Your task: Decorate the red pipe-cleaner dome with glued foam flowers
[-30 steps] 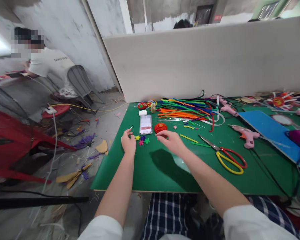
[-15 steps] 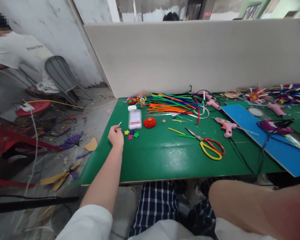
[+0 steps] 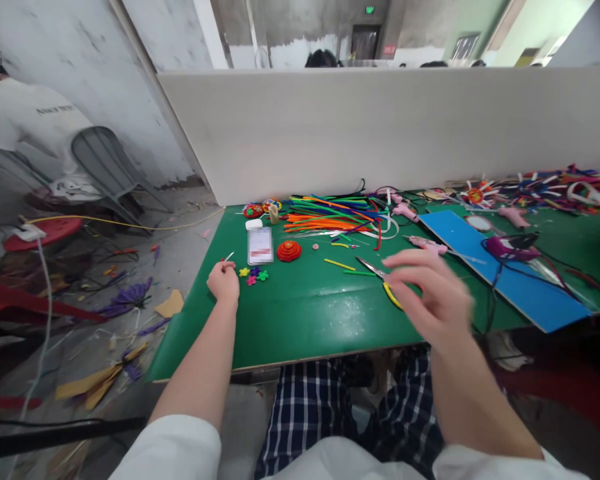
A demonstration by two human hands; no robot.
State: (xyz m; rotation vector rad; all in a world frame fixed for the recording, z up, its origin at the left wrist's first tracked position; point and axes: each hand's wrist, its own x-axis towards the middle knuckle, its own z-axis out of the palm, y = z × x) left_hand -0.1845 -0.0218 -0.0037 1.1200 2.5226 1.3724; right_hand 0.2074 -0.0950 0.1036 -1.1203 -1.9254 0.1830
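Note:
My left hand (image 3: 223,281) rests near the table's left edge, its fingers closed on a thin white stick (image 3: 229,256) whose tip pokes out. Right beside it lie several small flowers in yellow, pink, purple and green (image 3: 263,275). A red-orange ribbed dome (image 3: 289,251) and a phone (image 3: 260,246) with a lit screen are a little farther off. My right hand (image 3: 433,293), slightly blurred, hovers over the scissors (image 3: 393,296), fingers bent and thumb apart, holding nothing I can see. It hides most of the scissors' handles.
Bundled pipe cleaners (image 3: 325,217) lie along the back under a white partition (image 3: 360,127). To the right are a pink glue gun (image 3: 427,245), a blue board (image 3: 510,273) and a purple tool (image 3: 513,247) with dark cords. A person sits at far left by a grey chair (image 3: 105,157).
My right hand has come up from beside my lap to above the scissors. My left hand keeps the white stick in about the same place. The view has shifted slightly.

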